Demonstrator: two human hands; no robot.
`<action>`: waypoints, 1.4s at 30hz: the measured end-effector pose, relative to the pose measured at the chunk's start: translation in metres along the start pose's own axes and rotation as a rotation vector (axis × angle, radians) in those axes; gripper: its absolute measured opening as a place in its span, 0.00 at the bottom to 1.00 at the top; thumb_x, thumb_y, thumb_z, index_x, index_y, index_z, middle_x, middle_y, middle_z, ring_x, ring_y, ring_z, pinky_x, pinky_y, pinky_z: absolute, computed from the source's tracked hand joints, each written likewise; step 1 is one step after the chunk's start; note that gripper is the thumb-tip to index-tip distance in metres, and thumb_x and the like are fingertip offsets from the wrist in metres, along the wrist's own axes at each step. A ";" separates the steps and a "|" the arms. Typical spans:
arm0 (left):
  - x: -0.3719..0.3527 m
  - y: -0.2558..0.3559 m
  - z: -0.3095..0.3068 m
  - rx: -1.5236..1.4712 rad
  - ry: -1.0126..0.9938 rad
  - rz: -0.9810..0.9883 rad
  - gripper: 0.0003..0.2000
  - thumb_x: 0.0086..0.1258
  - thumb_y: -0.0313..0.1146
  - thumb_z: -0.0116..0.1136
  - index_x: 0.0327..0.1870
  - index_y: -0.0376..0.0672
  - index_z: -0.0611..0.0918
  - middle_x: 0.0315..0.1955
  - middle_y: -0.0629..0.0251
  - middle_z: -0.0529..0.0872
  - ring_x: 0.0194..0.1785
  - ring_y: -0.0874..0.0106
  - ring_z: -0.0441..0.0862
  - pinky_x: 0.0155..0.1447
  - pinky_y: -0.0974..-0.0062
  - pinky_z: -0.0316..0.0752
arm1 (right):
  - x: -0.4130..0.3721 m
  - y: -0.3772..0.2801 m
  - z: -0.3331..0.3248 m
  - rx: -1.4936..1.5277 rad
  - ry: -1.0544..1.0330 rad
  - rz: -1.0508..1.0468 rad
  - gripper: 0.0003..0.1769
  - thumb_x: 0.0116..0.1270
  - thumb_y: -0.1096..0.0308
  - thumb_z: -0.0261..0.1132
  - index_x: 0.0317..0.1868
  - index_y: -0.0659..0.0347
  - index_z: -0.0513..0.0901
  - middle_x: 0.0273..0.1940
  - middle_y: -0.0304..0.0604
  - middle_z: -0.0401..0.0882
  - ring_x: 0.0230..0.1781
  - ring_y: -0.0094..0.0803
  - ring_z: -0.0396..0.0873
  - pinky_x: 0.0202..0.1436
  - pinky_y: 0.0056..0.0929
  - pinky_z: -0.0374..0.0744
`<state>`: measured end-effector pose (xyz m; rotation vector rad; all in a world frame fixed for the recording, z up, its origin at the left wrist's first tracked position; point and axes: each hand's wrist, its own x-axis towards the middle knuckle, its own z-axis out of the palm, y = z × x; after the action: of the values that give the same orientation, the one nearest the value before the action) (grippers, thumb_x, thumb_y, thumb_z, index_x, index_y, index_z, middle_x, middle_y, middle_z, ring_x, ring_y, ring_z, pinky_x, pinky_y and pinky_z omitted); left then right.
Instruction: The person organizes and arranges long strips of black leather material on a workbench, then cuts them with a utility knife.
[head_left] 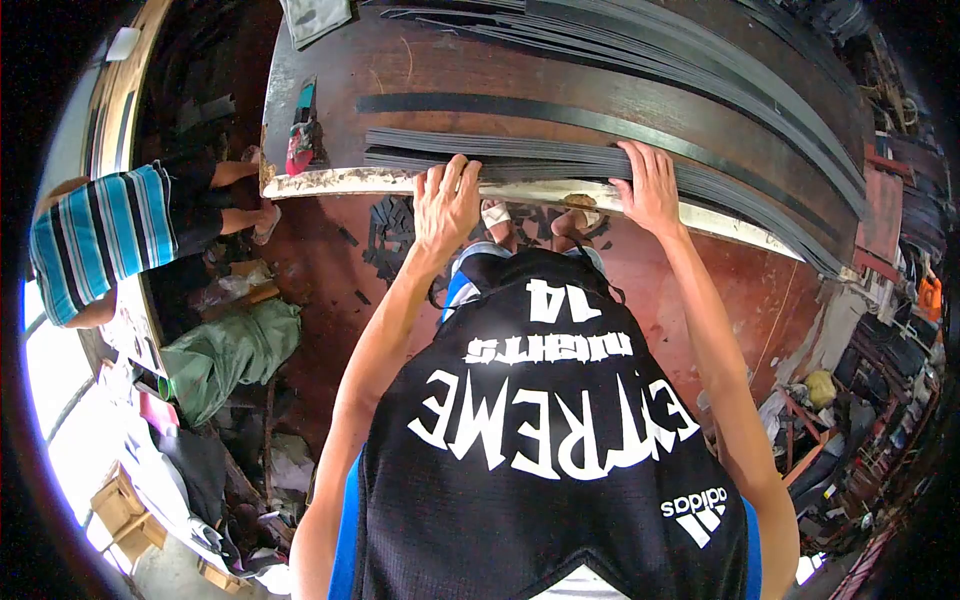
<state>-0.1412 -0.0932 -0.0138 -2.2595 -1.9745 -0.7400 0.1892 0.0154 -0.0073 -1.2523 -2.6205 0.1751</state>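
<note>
Left hand (448, 205) at twelve o'clock and right hand (652, 190) at two both bend their fingers over the near bundle of dark strips (540, 150); whether either is clamped tight, I cannot tell. The brown table (480, 75) spans eleven to two. Long grey strips (690, 80) sweep across its far side around one o'clock. The near bundle lies along its front edge. Between ten and eleven sits a small red-and-teal item (301, 130).
</note>
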 end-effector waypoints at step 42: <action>0.015 0.003 -0.004 0.036 -0.056 -0.024 0.27 0.59 0.29 0.62 0.64 0.47 0.79 0.53 0.63 0.81 0.46 0.62 0.77 0.49 0.60 0.69 | 0.000 0.000 0.000 0.013 0.027 -0.010 0.36 0.62 0.58 0.70 0.68 0.61 0.69 0.62 0.51 0.72 0.62 0.51 0.70 0.69 0.48 0.66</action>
<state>-0.1386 -0.0818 -0.0037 -2.2651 -2.0250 -0.6452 0.1892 0.0158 -0.0072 -1.2281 -2.5987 0.1720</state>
